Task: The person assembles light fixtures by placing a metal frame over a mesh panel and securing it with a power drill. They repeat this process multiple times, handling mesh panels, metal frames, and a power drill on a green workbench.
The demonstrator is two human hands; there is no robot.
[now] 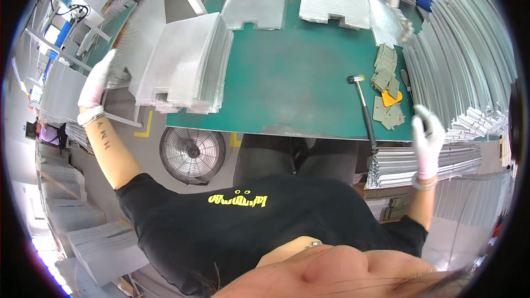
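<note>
My left hand (98, 84), in a white glove, reaches far out to the left. Its fingers look stretched out along the edge of an upright, slanting mesh panel (144, 36); whether they grip it is unclear. To the right of that panel stands a stack of translucent ribbed panels (190, 49), notched at the near edge. My right hand (429, 143), also gloved, hovers by the table's right front corner, fingers apart and nothing visible in them. Nearest to it are thin grey-green plates (388, 113), an orange piece (391, 98) and a hammer (364, 109) with a dark handle.
The green table (287, 77) carries more ribbed panels at the back, one stack (255, 5) left and another (335, 1) right. Long metallic strips (461, 60) crowd the right side. A round floor fan (192, 155) stands below the front edge. Another person (49, 133) sits far left.
</note>
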